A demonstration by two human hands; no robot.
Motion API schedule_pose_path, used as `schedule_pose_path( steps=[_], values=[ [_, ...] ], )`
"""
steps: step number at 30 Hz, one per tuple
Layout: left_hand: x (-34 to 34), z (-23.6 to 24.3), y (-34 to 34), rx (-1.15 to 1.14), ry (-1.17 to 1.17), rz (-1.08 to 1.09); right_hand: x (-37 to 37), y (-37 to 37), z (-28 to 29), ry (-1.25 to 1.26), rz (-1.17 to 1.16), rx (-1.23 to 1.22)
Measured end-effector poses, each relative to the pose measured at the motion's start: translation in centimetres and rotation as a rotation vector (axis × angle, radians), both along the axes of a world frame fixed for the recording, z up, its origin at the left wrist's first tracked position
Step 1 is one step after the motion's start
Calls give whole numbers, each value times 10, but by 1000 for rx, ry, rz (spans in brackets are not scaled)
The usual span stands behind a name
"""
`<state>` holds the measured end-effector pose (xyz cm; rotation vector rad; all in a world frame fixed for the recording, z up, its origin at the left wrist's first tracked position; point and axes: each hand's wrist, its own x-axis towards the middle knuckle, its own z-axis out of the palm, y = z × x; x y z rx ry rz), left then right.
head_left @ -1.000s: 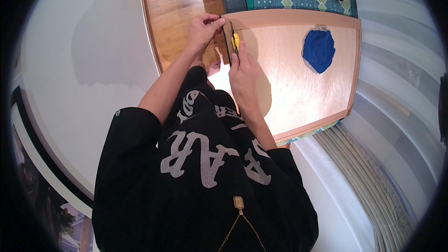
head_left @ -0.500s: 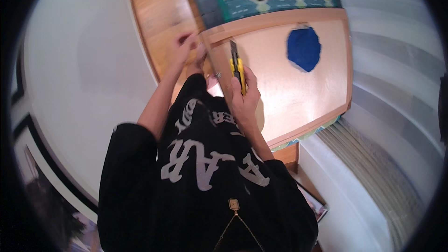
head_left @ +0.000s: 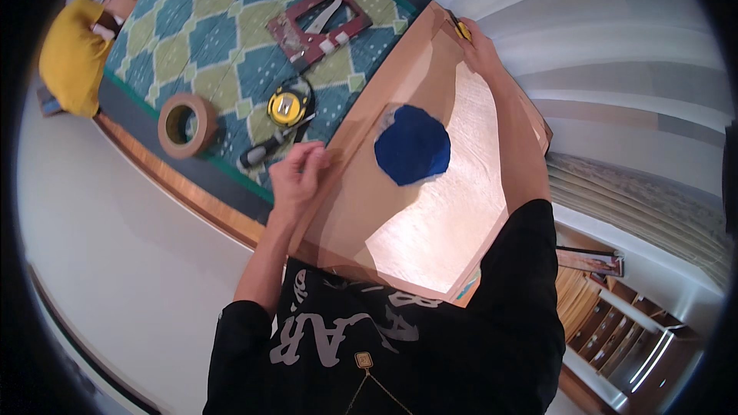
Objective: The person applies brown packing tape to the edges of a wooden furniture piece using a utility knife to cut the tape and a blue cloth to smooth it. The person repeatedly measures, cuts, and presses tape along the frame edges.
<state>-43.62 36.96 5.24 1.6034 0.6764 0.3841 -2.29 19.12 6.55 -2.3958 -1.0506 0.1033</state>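
At the far right corner of a framed wooden panel [head_left: 346, 223], my right hand [head_left: 481, 52] is closed round a yellow and black utility knife [head_left: 461, 29]. The knife lies close to the panel's frame; I cannot tell whether its blade touches the wood. My left hand [head_left: 296, 180] hovers by the panel's left frame edge, its fingers curled together. Whatever they may hold is hidden. A dark blue, roughly round patch [head_left: 413, 146] with a ragged pale rim sits on the panel between my hands.
Left of the panel, a green-and-teal diamond-patterned mat [head_left: 207, 23] carries a dark red staple gun [head_left: 296, 37], a yellow tape measure [head_left: 287, 107], a grey-handled tool [head_left: 261, 151] and a brown tape roll [head_left: 204, 127]. A person in yellow [head_left: 73, 58] is beyond. Pale curtains [head_left: 615, 54] hang at right.
My view has swung, bringing more of the mat into sight. My right hand has carried the knife to the panel's far corner. My left hand has come up beside the frame.
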Motion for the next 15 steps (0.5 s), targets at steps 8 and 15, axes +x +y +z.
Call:
schedule_pose_path(
  steps=[8,15],
  values=[
    [51,-25,5,48,66,-115,23,29,18,-27,-1,-345],
    [51,-34,7,287,-51,-229,20,27,22,-30,30,-355]
  ],
)
